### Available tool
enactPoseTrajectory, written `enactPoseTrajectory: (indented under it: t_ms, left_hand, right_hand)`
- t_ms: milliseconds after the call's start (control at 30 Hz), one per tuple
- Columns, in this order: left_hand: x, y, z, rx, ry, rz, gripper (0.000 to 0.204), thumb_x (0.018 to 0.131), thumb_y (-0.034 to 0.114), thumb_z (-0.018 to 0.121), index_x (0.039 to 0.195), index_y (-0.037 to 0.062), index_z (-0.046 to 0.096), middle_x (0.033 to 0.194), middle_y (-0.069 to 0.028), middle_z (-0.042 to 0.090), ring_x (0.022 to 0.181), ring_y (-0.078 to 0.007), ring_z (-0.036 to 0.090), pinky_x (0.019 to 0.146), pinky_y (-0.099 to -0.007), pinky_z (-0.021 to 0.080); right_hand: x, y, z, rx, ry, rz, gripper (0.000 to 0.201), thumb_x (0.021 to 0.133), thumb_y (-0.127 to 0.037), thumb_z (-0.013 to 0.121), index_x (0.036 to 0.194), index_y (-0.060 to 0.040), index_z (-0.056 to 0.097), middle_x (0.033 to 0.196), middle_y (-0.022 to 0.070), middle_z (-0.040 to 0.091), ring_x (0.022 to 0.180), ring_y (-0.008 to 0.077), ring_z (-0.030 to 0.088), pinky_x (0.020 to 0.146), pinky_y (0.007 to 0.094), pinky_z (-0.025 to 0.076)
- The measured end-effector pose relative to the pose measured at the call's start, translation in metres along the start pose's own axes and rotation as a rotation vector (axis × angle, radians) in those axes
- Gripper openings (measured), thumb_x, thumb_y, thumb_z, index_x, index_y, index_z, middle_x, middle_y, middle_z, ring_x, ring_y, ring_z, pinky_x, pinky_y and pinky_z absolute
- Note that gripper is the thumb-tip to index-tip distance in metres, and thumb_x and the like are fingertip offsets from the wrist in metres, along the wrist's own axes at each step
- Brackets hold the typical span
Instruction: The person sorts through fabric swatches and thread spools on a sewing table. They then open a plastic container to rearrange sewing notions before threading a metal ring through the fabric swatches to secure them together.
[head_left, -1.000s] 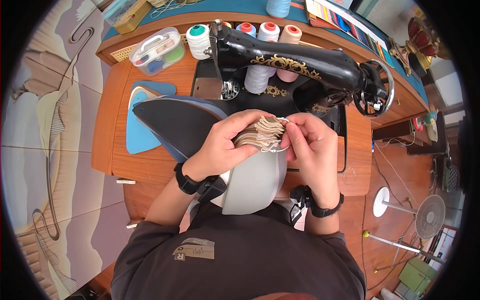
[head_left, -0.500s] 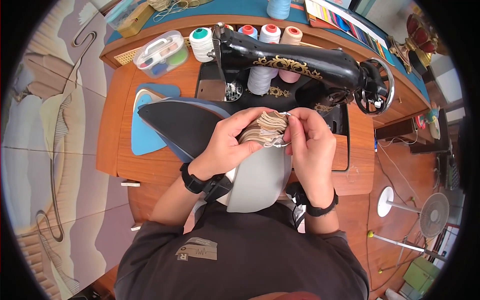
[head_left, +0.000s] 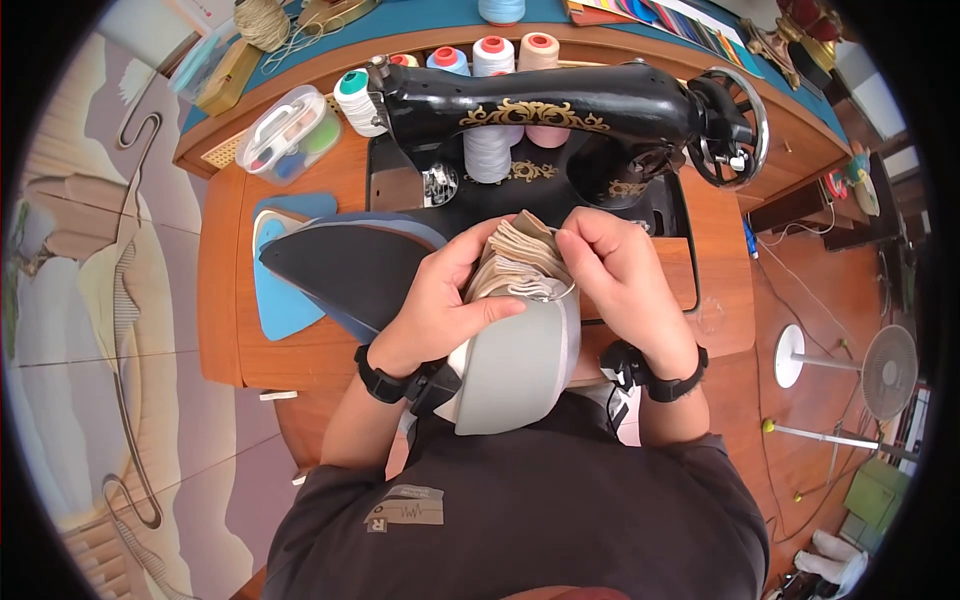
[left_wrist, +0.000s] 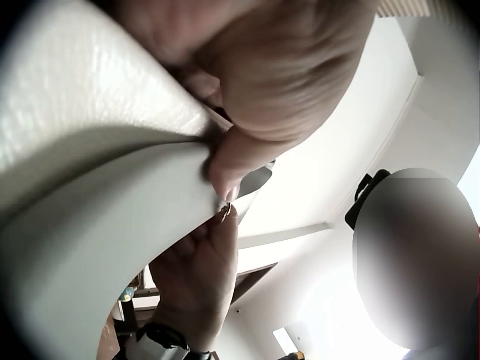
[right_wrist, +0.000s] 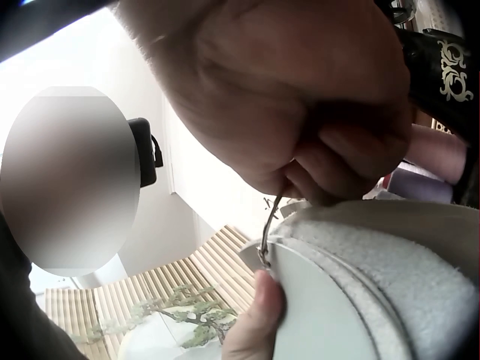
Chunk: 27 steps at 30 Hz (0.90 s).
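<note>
A thick stack of leather-like sample sheets (head_left: 515, 365) hangs between my hands, pale grey on the near side, with a black sheet (head_left: 345, 262) pointing out to the left. Their narrow beige and brown ends (head_left: 520, 255) bunch together at the top. My left hand (head_left: 445, 300) grips this bunched end, its thumb lying across the near face. A thin metal ring (right_wrist: 269, 229) runs through the corner of the sheets in the right wrist view. With thumb and curled fingers my right hand (head_left: 620, 275) pinches the ring, close beside the sheet ends.
Behind the hands stands a black sewing machine (head_left: 540, 100) on a wooden table (head_left: 222, 300). Thread spools (head_left: 490, 58) line its back. A clear plastic box (head_left: 290, 135) and a blue sheet (head_left: 285, 305) lie to the left. A fan (head_left: 888, 372) stands on the floor at right.
My right hand has turned and its fingers curl in more. The sheet ends have spread, and a brown one now stands up at the top. The head view has shifted slightly.
</note>
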<state>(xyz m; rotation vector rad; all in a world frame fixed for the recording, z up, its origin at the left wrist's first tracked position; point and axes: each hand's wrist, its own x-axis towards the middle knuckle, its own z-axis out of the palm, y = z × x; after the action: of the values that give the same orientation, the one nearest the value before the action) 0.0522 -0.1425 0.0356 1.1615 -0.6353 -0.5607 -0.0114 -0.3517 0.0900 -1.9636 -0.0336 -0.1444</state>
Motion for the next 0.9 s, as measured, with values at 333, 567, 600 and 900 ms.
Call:
enactPoseTrajectory:
  t_ms: [333,567,600,900]
  left_hand:
    - [-0.002,0.001,-0.001,0.255,0.032,0.073,0.072,0.076,0.012,0.092,0.136,-0.0026,0.053,0.125,-0.0081,0.066,0.114,-0.0133,0.063,0.099,-0.0308,0.052]
    - [0.003,0.011,0.006,0.363,0.053,0.075,0.071,0.073,0.014,0.093,0.132,0.0012,0.056,0.122,-0.0077,0.066,0.113,-0.0148,0.064,0.097,-0.0309,0.052]
    - [0.003,0.012,0.005,0.373,0.047,0.068,0.071,0.073,0.013,0.094,0.133,0.0018,0.056,0.122,-0.0077,0.065,0.113,-0.0152,0.064,0.097,-0.0310,0.052]
    - [0.003,0.010,0.000,0.449,-0.024,0.209,0.071,0.073,0.008,0.092,0.135,0.0062,0.058,0.119,-0.0073,0.063,0.109,-0.0172,0.063,0.093,-0.0306,0.052]
  right_hand:
    - [-0.006,0.000,0.025,-0.072,0.216,-0.086,0.018,0.096,-0.009,0.062,0.081,0.0004,0.056,0.068,0.0182,0.055,0.057,0.0323,0.053,0.056,0.0385,0.045]
    - [-0.003,0.001,0.027,-0.118,0.237,-0.124,0.022,0.097,-0.011,0.062,0.080,0.0009,0.055,0.068,0.0183,0.053,0.057,0.0310,0.050,0.056,0.0382,0.043]
    - [-0.003,0.002,0.027,-0.130,0.235,-0.154,0.022,0.097,-0.011,0.061,0.080,0.0011,0.055,0.067,0.0180,0.052,0.056,0.0298,0.049,0.055,0.0380,0.043]
    - [0.000,-0.004,0.013,0.056,0.008,-0.021,0.029,0.101,-0.015,0.058,0.079,0.0035,0.054,0.064,0.0165,0.049,0.056,0.0244,0.043,0.055,0.0386,0.041]
